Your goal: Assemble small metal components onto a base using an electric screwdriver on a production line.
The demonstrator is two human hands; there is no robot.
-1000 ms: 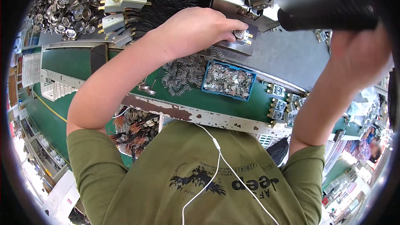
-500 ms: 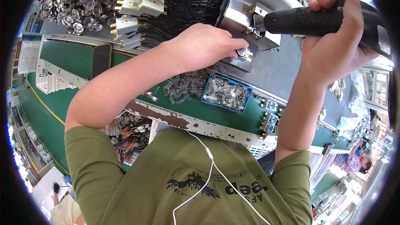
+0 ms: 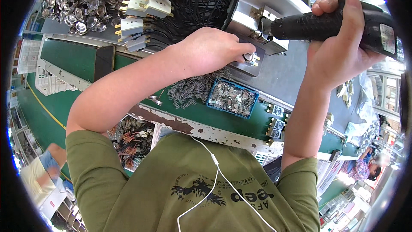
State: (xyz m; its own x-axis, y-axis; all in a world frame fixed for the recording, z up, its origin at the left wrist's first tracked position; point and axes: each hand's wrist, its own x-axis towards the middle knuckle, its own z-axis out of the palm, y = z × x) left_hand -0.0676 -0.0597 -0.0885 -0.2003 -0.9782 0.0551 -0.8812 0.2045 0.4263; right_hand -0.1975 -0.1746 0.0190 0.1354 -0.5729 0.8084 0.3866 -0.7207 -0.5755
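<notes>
My left hand reaches across the bench, fingers closed at the side of a small socket-like part with a round metal centre and brass prongs. That part sits on top of a dark metal block. My right hand is wrapped round a black powered screwdriver, held nearly level with its nose to the left. The nose is at an upright metal fixture just beyond the block; its tip is hidden there. My left fingertips are partly out of sight behind the hand.
A blue tray of small metal clips stands nearer me, beside loose springs. Several similar parts line the bench edge. White-grey sockets on black cables and round metal cups are piled far left. Other people are in the background.
The screwdriver and my right hand have shifted slightly left and down. My left hand stays at the part on the block. At the lower left, a background person has moved.
</notes>
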